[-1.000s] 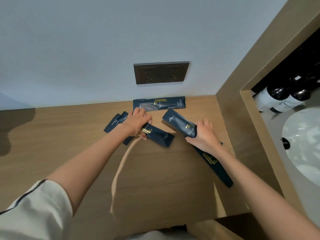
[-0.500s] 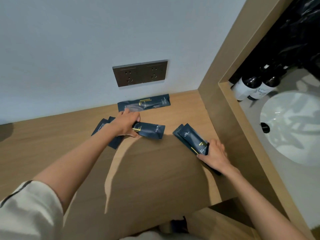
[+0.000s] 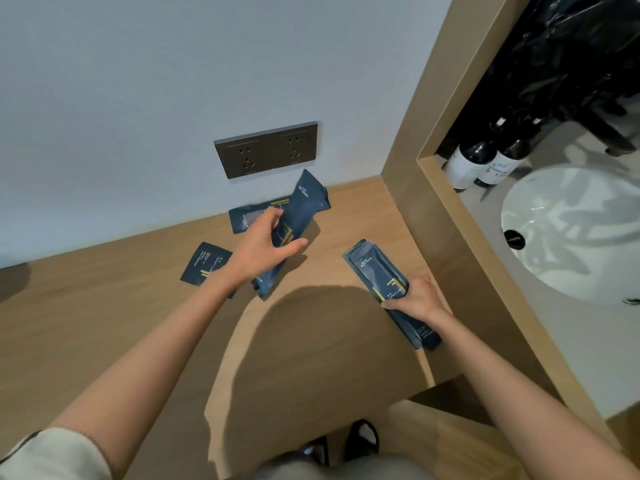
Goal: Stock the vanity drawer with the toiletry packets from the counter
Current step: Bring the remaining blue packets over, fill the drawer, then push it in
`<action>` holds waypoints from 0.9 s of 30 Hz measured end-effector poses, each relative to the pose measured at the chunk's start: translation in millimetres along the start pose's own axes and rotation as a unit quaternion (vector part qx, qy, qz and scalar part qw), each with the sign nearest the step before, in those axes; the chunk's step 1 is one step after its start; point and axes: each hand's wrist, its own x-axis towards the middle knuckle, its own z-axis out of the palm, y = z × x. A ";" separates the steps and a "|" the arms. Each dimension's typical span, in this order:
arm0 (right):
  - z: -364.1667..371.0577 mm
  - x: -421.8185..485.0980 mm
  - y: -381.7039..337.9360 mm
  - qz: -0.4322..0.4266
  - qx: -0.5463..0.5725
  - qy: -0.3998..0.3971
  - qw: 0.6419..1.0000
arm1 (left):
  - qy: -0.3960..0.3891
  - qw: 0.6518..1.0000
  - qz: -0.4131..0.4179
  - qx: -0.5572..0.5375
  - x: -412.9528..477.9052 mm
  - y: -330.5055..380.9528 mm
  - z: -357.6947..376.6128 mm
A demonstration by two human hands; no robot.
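Two hands, left (image 3: pixel 260 244) gripping one packet (image 3: pixel 300 216), right (image 3: pixel 417 296) clamping a stack (image 3: pixel 372 265), two loose packets (image 3: pixel 204 263).

Head view, steeply down, counter (image 3: pixel 311 341) close

- Square dark packet (image 3: pixel 205 263) on the counter: pale lettering and a gold mark, too blurred to read.
- Long packets (image 3: pixel 388 289) and (image 3: pixel 298 223): small pale print, unreadable.
- White bottle labels (image 3: pixel 465 168): faint print, unreadable.
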 end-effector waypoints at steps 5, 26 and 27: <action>-0.1 -21.5 -6.3 -0.018 0.073 0.031 0.997 | 0.005 0.972 -0.133 -0.191 -24.1 28.4 7.3; -145.8 -245.4 147.7 -0.098 0.429 0.206 0.874 | -0.193 0.882 -0.116 -0.414 -151.1 278.2 148.8; -149.4 -254.5 166.2 -0.094 0.434 0.213 0.870 | -0.197 0.879 -0.118 -0.417 -158.8 290.9 166.0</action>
